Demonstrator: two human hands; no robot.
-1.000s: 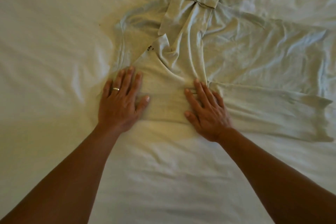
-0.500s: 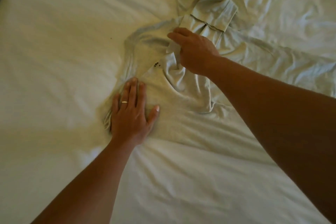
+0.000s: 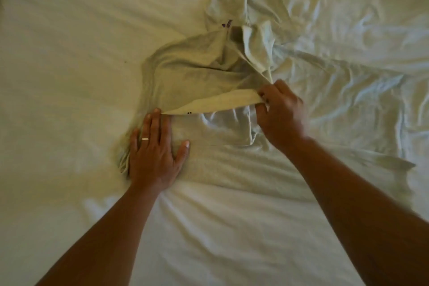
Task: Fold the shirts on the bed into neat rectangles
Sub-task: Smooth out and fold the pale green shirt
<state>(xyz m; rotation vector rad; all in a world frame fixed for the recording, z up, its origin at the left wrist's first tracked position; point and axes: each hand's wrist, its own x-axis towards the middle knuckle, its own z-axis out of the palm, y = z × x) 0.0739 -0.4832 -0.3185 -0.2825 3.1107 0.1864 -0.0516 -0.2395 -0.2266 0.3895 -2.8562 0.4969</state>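
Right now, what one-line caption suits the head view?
Left hand presses the shirt flat on the bed; right hand pinches a fold.

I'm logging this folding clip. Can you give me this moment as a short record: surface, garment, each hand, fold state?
surface: bed with a rumpled pale sheet
garment: pale shirt, crumpled, with a purple mark near the collar
left hand: left hand flat, pressing the shirt's near left part, ring on one finger
right hand: right hand pinching a shirt edge, lifted and pulled taut
fold state: no neat rectangle yet
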